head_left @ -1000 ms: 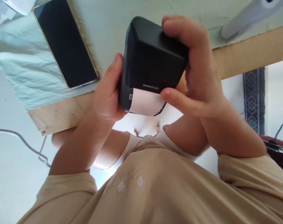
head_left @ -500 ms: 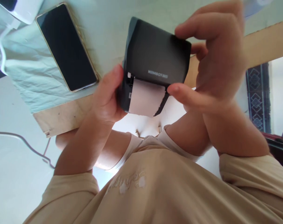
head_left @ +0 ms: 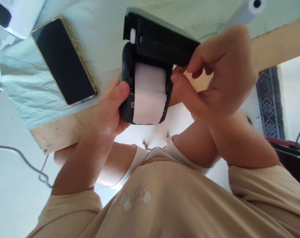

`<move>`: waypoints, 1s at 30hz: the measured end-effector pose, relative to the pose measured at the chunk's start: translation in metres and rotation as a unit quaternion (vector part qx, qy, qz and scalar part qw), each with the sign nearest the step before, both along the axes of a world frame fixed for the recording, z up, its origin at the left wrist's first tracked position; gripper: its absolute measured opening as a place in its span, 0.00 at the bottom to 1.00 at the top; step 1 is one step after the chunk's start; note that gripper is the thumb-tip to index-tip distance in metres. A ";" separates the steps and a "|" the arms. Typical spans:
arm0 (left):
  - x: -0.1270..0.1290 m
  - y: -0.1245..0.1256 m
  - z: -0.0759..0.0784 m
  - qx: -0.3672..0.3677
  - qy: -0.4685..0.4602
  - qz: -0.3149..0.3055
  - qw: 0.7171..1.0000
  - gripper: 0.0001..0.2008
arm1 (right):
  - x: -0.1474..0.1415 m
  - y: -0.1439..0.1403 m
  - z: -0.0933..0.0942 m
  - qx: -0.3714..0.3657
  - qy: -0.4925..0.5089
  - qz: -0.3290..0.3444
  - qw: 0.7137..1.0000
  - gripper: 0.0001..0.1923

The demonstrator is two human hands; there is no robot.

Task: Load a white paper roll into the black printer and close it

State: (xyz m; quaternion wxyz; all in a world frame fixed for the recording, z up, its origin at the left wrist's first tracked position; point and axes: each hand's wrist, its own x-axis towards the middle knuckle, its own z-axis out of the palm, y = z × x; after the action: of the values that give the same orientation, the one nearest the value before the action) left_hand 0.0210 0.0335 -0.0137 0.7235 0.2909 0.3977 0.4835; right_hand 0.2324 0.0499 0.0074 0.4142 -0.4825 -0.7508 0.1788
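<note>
Small black plastic label printer [head_left: 130,82] held in the air in front of the person's chest, over the near wooden edge of the table [head_left: 65,127], not touching it. Its hinged black lid [head_left: 162,46] stands swung open at the far end of the body. Long axis of the body runs roughly from the person outward, towards the table; the lid hinge is at the far end, the paper exit at the near end. White paper strip [head_left: 148,94] lies down the middle of the open bay and hangs over the near edge, its lower edge ragged at one corner. A small white roller end [head_left: 132,35] shows at the lid's corner. Body corners rounded, matte finish.

Left hand [head_left: 107,112] cups the printer body from the side, thumb pressed flat on the casing beside the paper, remaining fingers hidden behind the body.

Right hand [head_left: 219,79] is at the opposite side: curled fingers grip the lid's edge, thumb tip pressing the body's side just beside the paper.

On the table, pale green wrinkled cloth [head_left: 28,86] covers the surface up to the near edge. A black-screened smartphone with a gold rim [head_left: 63,61] lies flat on it, near the near edge, well apart from the printer. A white box-shaped device [head_left: 21,16] sits at the far corner of the view.
</note>
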 end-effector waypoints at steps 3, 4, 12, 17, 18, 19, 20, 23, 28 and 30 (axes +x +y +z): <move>-0.002 0.001 -0.002 0.026 -0.018 -0.034 0.999 0.16 | -0.003 -0.002 0.003 0.128 0.000 0.002 0.992 0.03; -0.002 0.001 -0.004 0.036 -0.027 -0.043 0.998 0.17 | -0.004 -0.003 0.004 0.125 -0.002 -0.003 0.992 0.03; -0.008 -0.005 -0.010 0.069 -0.025 -0.103 0.992 0.25 | -0.010 -0.010 0.007 0.050 -0.146 0.006 0.988 0.08; -0.007 -0.003 -0.004 0.079 0.016 -0.105 0.991 0.27 | -0.006 -0.007 0.012 0.003 -0.185 0.050 0.981 0.07; -0.007 -0.003 -0.004 0.081 0.017 -0.105 0.991 0.27 | -0.006 -0.006 0.014 -0.014 -0.198 0.054 0.979 0.07; -0.007 -0.002 -0.005 0.083 0.017 -0.104 0.991 0.27 | -0.006 -0.006 0.016 -0.029 -0.207 0.056 0.976 0.08; -0.008 -0.002 -0.005 0.087 0.015 -0.105 0.990 0.27 | -0.006 -0.006 0.018 -0.044 -0.208 0.056 0.975 0.09; -0.010 -0.001 -0.006 0.100 0.011 -0.112 0.989 0.24 | -0.006 -0.008 0.023 -0.086 -0.151 0.065 0.983 0.12; -0.006 -0.002 -0.004 0.070 -0.017 -0.107 0.992 0.21 | 0.005 -0.013 0.014 -0.143 0.042 0.124 0.981 0.14; -0.002 -0.003 -0.002 0.051 -0.026 -0.084 0.995 0.20 | 0.016 -0.008 -0.001 -0.126 0.093 0.109 0.982 0.21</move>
State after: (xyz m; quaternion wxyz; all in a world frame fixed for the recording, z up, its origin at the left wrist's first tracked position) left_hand 0.0187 0.0301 -0.0160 0.7558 0.3466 0.3280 0.4483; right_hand 0.2481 0.0423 0.0066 0.3956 -0.4274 -0.7287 0.3602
